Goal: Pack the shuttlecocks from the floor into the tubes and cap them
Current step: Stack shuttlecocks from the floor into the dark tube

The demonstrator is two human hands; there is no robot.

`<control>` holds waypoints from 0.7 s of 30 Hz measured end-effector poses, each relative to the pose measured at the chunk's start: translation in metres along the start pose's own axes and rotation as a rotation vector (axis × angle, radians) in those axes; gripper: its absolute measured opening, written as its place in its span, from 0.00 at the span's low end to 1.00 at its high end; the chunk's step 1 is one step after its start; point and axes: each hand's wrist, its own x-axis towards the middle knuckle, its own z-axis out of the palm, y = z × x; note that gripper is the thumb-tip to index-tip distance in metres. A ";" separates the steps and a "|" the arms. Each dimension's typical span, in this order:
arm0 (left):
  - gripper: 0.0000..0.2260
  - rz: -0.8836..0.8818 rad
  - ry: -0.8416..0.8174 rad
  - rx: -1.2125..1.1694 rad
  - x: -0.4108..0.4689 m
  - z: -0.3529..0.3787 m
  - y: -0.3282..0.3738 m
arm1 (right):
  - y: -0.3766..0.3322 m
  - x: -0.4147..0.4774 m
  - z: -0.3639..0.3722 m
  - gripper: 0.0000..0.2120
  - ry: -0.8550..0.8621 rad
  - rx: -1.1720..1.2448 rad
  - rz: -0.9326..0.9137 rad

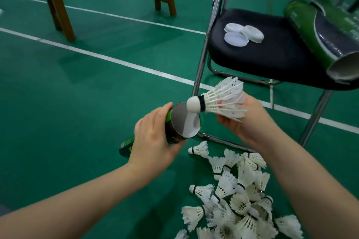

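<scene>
My left hand [153,137] grips a green and black tube [174,130] near its open mouth, which is tilted up toward me. My right hand [244,120] holds a white feather shuttlecock [219,101] by its skirt, cork pointing left, just above the tube's rim. The tube's inside looks white and grey; whether it holds anything is unclear. A pile of several white shuttlecocks [239,200] lies on the green floor below my right forearm. Three white caps [242,34] rest on the black chair seat.
A black folding chair [262,60] with chrome legs stands at the right, with more green tubes [318,33] lying on its seat, one open end facing me. Wooden legs of furniture [56,4] stand at the back left. White court lines cross the floor.
</scene>
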 end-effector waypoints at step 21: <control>0.31 0.022 -0.038 0.074 0.004 0.002 0.000 | 0.045 -0.024 0.033 0.16 0.242 -1.249 -0.748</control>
